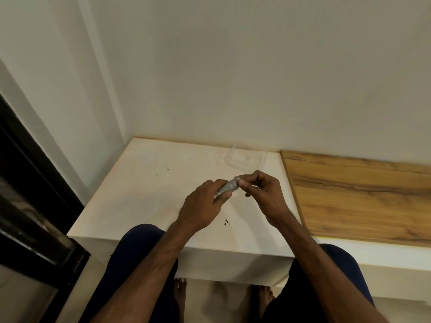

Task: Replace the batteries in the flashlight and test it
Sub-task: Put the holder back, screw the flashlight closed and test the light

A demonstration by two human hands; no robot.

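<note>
A small silver flashlight (227, 188) with a knurled body is held above the white table (144, 187), tilted up to the right. My left hand (203, 206) wraps around its lower end and hides most of that end. My right hand (261, 192) pinches the upper end cap (237, 178) between thumb and forefinger. No loose batteries show in this view.
A clear plastic container (246, 158) sits near the back wall, just beyond my hands. Small dark specks (227, 223) lie on the table near my left wrist. A wood-grain surface (361, 194) adjoins on the right. A dark frame (35, 194) stands at left.
</note>
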